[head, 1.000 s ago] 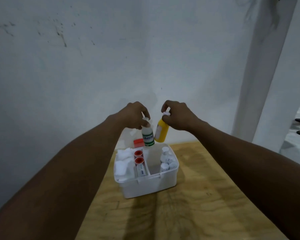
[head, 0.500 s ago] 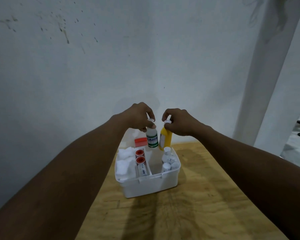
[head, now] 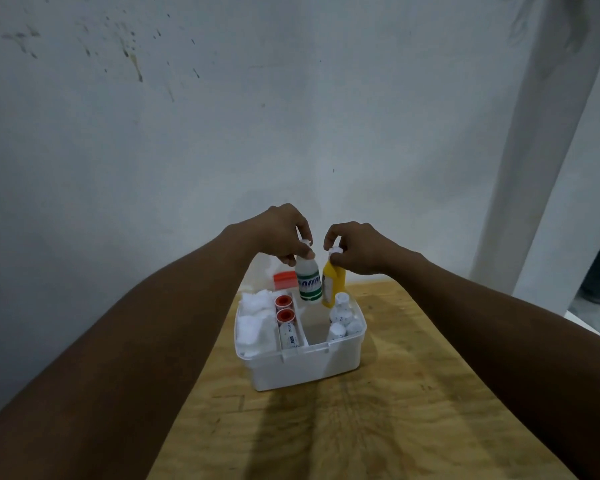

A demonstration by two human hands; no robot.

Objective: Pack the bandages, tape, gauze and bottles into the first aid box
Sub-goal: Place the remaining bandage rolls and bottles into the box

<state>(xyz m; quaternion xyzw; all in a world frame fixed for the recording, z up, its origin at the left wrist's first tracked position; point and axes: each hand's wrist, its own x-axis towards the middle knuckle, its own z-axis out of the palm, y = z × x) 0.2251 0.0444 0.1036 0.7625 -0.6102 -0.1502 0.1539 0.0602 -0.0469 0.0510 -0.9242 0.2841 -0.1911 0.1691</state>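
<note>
Pinching each cap, your left hand (head: 282, 234) held the white bottle (head: 308, 280) and your right hand (head: 358, 248) the yellow bottle (head: 334, 280) over the box (head: 305, 368).

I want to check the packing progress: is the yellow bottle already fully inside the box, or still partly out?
Partly out. The right hand grips the yellow bottle by its cap; only its bottom dips below the rim of the first aid box.

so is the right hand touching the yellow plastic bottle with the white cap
Touching. The head view shows the right hand pinching the white cap of the yellow bottle, fingertips wrapped around it with no gap.
</note>
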